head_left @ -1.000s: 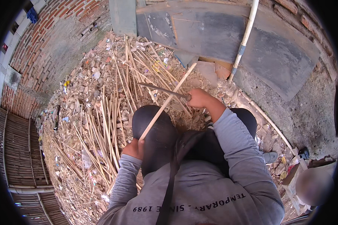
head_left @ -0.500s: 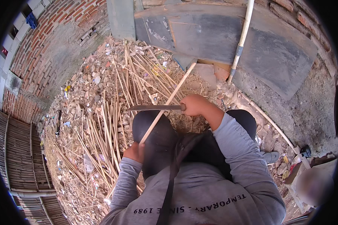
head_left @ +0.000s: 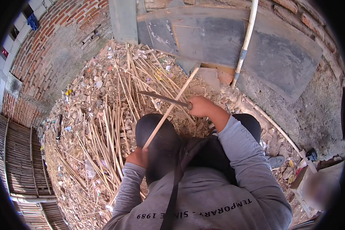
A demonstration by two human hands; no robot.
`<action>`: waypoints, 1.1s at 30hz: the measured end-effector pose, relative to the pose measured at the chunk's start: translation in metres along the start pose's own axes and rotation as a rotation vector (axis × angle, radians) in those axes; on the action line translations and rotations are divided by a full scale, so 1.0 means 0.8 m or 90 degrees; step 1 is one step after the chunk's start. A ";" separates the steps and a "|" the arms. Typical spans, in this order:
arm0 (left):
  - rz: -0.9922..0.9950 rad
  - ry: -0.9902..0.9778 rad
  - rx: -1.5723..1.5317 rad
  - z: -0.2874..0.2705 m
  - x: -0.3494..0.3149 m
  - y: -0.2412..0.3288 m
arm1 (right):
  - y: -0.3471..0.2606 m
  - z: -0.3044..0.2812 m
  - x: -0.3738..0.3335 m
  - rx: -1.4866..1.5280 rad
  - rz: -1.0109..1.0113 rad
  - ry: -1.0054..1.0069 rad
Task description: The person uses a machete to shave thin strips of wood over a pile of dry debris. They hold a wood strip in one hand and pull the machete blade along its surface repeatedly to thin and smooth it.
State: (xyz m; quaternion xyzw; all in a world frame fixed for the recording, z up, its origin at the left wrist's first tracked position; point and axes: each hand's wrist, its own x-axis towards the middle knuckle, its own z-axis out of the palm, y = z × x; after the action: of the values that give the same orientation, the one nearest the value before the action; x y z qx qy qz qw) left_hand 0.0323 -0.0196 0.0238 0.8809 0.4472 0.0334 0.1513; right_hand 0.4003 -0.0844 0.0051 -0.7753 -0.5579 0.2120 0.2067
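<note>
My left hand [head_left: 137, 157] is closed round the near end of a pale split-bamboo strip [head_left: 158, 126], low beside my left knee. From there the strip slants up and away to the right, past the knee. My right hand [head_left: 201, 106] grips the handle of a long dark-bladed knife [head_left: 163, 98]. Its blade points left and a little away from me, crossing the strip beyond the knee. Blade and strip overlap there; whether the edge bites into the wood is too small to tell.
Many similar bamboo strips [head_left: 110, 132] lie on the littered ground to the left, with more strips [head_left: 132, 73] ahead. Dark panels [head_left: 211, 34] and a white pole [head_left: 244, 46] lean against the far wall. A woven bamboo screen [head_left: 19, 153] stands at the left.
The knife has shifted away from me along the strip and its tip now angles farther forward. The strip's far end has dipped slightly nearer. My left hand has barely moved.
</note>
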 end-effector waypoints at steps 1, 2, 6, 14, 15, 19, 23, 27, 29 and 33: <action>0.003 0.000 0.000 0.000 0.000 -0.001 | -0.004 0.005 -0.002 -0.003 -0.019 -0.019; 0.005 0.001 0.000 0.000 0.000 -0.001 | -0.007 0.006 -0.003 -0.007 -0.038 -0.039; 0.019 0.023 -0.016 0.001 -0.003 -0.006 | -0.010 -0.003 -0.002 -0.010 -0.015 -0.019; -0.005 0.000 -0.008 -0.004 -0.002 0.004 | 0.032 0.003 0.011 0.034 0.079 0.081; -0.009 0.000 -0.005 -0.004 -0.002 0.003 | 0.031 0.004 0.012 0.029 0.070 0.091; -0.018 -0.004 -0.006 -0.004 -0.003 0.004 | 0.028 0.006 0.008 0.032 0.057 0.107; -0.023 -0.008 -0.013 -0.011 -0.004 0.009 | 0.026 0.002 0.008 0.008 0.074 0.081; -0.010 0.004 -0.006 -0.011 -0.007 0.009 | 0.021 0.001 0.007 0.025 0.077 0.084; -0.003 0.006 -0.007 -0.012 -0.007 0.010 | 0.023 0.001 0.006 0.022 0.069 0.092; 0.001 0.011 0.005 -0.014 -0.009 0.011 | 0.023 0.001 0.005 0.010 0.071 0.098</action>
State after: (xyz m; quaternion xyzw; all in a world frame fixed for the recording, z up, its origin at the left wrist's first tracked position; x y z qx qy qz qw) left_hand 0.0332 -0.0276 0.0374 0.8815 0.4481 0.0393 0.1438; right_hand 0.4149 -0.0861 -0.0064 -0.8173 -0.4949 0.1675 0.2430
